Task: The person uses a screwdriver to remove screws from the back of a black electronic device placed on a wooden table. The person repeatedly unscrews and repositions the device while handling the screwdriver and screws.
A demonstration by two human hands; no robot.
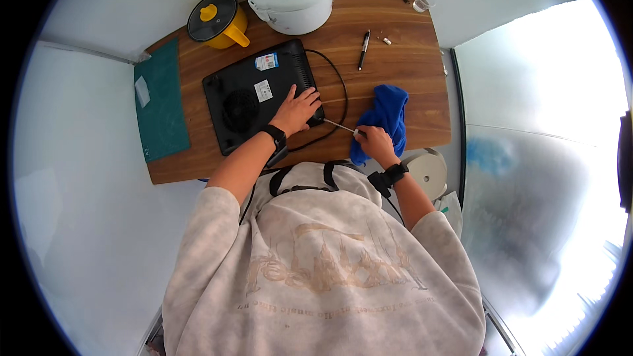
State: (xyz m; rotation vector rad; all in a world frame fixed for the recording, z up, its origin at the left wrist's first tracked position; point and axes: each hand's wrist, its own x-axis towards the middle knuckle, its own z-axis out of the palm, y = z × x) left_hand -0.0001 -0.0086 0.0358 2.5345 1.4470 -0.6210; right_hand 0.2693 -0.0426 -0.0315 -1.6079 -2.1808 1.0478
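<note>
A black, flat appliance that looks like an induction cooktop (227, 86) lies underside up on the wooden table, showing a round fan grille and two stickers. Spread over its right part is my left hand (295, 112), palm down with fingers apart. My right hand (377, 144) is closed round the handle of a screwdriver (340, 125). Its metal shaft points left, and the tip meets the appliance's near right corner; the screw there is too small to make out. A black power cord (345, 86) curves around the appliance's right side and passes beneath the screwdriver.
Beside my right hand lies a crumpled blue cloth (389, 109). Farther back are a black pen (364, 51), a small white piece (386, 41) and a clear cup (421, 4). A yellow pot (232, 31), a white lidded cooker (300, 16) and a green mat (161, 118) also occupy the table.
</note>
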